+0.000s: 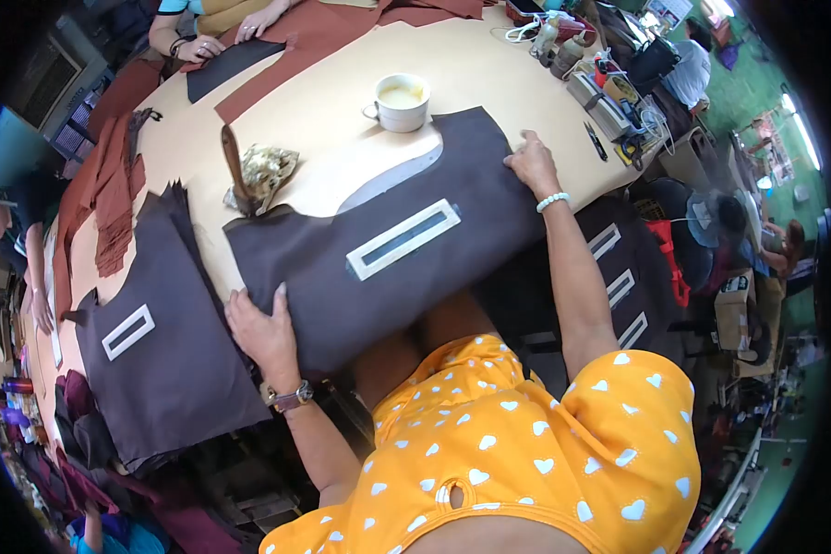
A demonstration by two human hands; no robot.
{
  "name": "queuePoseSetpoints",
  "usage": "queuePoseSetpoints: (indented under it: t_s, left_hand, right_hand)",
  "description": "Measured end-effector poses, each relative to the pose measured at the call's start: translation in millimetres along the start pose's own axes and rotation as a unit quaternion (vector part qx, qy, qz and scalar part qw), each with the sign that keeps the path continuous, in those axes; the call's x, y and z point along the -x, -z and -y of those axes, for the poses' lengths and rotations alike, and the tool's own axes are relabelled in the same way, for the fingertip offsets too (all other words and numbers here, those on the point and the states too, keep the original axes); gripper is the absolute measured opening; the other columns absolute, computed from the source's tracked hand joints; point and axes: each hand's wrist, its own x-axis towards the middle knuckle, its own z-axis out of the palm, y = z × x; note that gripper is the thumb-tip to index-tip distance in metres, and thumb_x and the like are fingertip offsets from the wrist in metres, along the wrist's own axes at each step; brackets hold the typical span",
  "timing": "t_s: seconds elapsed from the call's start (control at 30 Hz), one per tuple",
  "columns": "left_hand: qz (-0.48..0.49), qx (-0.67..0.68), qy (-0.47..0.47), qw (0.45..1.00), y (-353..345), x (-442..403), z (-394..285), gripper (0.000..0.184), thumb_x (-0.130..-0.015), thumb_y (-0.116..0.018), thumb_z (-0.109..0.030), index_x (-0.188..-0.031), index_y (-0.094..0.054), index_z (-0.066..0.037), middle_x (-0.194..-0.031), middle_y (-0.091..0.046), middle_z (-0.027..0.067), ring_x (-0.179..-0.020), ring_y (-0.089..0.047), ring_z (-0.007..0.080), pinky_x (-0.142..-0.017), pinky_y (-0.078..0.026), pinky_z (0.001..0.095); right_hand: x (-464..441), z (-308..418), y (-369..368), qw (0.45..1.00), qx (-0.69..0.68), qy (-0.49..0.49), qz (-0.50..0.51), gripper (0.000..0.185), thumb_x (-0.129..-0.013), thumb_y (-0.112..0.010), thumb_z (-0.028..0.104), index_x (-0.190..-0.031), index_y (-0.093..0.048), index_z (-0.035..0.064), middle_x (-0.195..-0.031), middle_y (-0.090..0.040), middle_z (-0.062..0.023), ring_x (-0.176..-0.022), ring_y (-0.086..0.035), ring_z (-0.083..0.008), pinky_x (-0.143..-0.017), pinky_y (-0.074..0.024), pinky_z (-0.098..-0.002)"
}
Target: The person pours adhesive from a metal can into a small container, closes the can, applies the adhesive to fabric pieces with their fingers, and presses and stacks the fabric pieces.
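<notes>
A dark brown leather-like panel (314,254) lies partly on the table and hangs over its near edge toward my lap. It bears a pale rectangular frame (403,239) around a narrow dark slot. My left hand (266,334) is at the panel's lower left edge, thumb on its face, fingers along the edge. At the far right corner, my right hand (533,164) grips the edge, index finger pointing up. A brush (234,171) with a wooden handle stands beside a crumpled, stained wad (266,175). Behind the panel sits a white cup (402,103) with pale yellowish contents.
Similar dark panels (143,369) with a pale frame are stacked at left; more framed panels (619,277) hang at right. Another person's hands (226,42) touch dark material across the table (332,69). Bottles, boxes and tools (609,102) crowd the right edge.
</notes>
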Motion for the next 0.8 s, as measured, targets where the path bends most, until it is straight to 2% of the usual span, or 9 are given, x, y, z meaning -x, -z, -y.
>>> queuePoseSetpoints:
  t_s: [0.1, 0.23, 0.27, 0.37, 0.43, 0.47, 0.5, 0.67, 0.8]
  left_hand:
    - [-0.021, 0.102, -0.032, 0.994, -1, -6, 4, 0.029, -0.073, -0.071, -0.014, -0.090, -0.056, 0.003, -0.100, -0.057, 0.0210, -0.099, -0.052, 0.0374, -0.086, -0.040, 0.0424]
    - [0.046, 0.330, 0.111, 0.936, 15, -13, -9, 0.021, -0.080, -0.065, -0.009, -0.092, -0.055, 0.005, -0.096, -0.061, 0.0142, -0.093, -0.056, 0.0220, -0.082, -0.043, 0.0321]
    - [0.073, 0.374, 0.130, 0.915, 13, -14, 1, 0.023, -0.082, -0.061, -0.005, -0.101, -0.053, 0.005, -0.101, -0.060, 0.0120, -0.094, -0.053, 0.0162, -0.083, -0.042, 0.0286]
    - [0.050, 0.496, 0.103, 0.861, 15, -16, -8, 0.054, -0.083, -0.046, 0.010, -0.134, -0.032, -0.001, -0.116, -0.052, 0.0133, -0.097, -0.054, 0.0189, -0.087, -0.042, 0.0285]
    - [0.067, 0.492, 0.065, 0.865, 42, -22, -51, 0.067, -0.081, -0.042, 0.013, -0.142, -0.021, -0.005, -0.121, -0.049, 0.0134, -0.099, -0.054, 0.0187, -0.088, -0.042, 0.0276]
    - [0.107, 0.517, 0.080, 0.846, 51, -25, -50, 0.069, -0.079, -0.044, 0.012, -0.142, -0.026, -0.011, -0.122, -0.049, 0.0118, -0.093, -0.055, 0.0129, -0.089, -0.041, 0.0251]
    - [0.086, 0.447, 0.055, 0.889, 60, -29, -43, 0.060, -0.081, -0.044, 0.010, -0.138, -0.036, -0.007, -0.120, -0.051, 0.0102, -0.092, -0.055, 0.0112, -0.086, -0.043, 0.0224]
    - [0.057, 0.519, 0.091, 0.848, 92, -42, -34, 0.044, -0.084, -0.045, 0.005, -0.127, -0.049, 0.001, -0.118, -0.056, 0.0076, -0.094, -0.055, 0.0091, -0.082, -0.044, 0.0213]
    - [0.046, 0.442, 0.052, 0.894, 78, -33, -48, 0.045, -0.083, -0.044, 0.005, -0.129, -0.046, 0.001, -0.121, -0.055, 0.0107, -0.100, -0.056, 0.0125, -0.088, -0.043, 0.0229]
  right_hand:
    - [0, 12, 13, 0.993, -0.109, 0.018, 0.047, 0.064, -0.066, -0.067, 0.013, -0.125, -0.045, 0.0004, -0.097, -0.063, -0.0209, -0.094, -0.060, -0.0337, -0.083, -0.0478, -0.0379]
    - [-3, 9, 15, 0.976, -0.219, -0.011, 0.002, 0.075, -0.066, -0.067, 0.012, -0.132, -0.035, -0.0017, -0.104, -0.061, -0.0223, -0.089, -0.061, -0.0287, -0.079, -0.0491, -0.0342]
    - [0, 13, 21, 0.977, -0.210, -0.011, 0.023, 0.075, -0.068, -0.065, 0.011, -0.134, -0.032, -0.0018, -0.107, -0.059, -0.0250, -0.095, -0.060, -0.0313, -0.083, -0.0479, -0.0352]
    - [-1, 8, 4, 0.967, -0.245, 0.072, 0.027, 0.071, -0.072, -0.060, 0.010, -0.135, -0.029, -0.0021, -0.116, -0.053, -0.0302, -0.111, -0.054, -0.0361, -0.090, -0.0443, -0.0374]
    - [9, 22, 16, 0.959, -0.269, 0.088, 0.006, 0.068, -0.073, -0.057, 0.007, -0.135, -0.029, -0.0021, -0.118, -0.051, -0.0303, -0.108, -0.055, -0.0367, -0.089, -0.0445, -0.0369]
    - [10, 26, 26, 0.948, -0.300, 0.106, -0.022, 0.068, -0.073, -0.056, 0.007, -0.135, -0.029, -0.0022, -0.111, -0.053, -0.0324, -0.104, -0.056, -0.0398, -0.089, -0.0447, -0.0378]
    - [11, 29, 31, 0.934, -0.332, 0.125, -0.047, 0.067, -0.073, -0.055, 0.007, -0.134, -0.028, -0.0023, -0.104, -0.056, -0.0345, -0.101, -0.056, -0.0429, -0.089, -0.0448, -0.0387]
    - [-3, 17, 45, 0.893, -0.415, 0.118, -0.131, 0.065, -0.075, -0.057, 0.006, -0.133, -0.031, -0.0047, -0.103, -0.057, -0.0343, -0.097, -0.060, -0.0345, -0.084, -0.0459, -0.0342]
    - [1, -11, 33, 0.905, -0.339, 0.171, -0.189, 0.065, -0.076, -0.057, 0.003, -0.134, -0.029, -0.0040, -0.100, -0.059, -0.0288, -0.088, -0.060, -0.0247, -0.080, -0.0468, -0.0313]
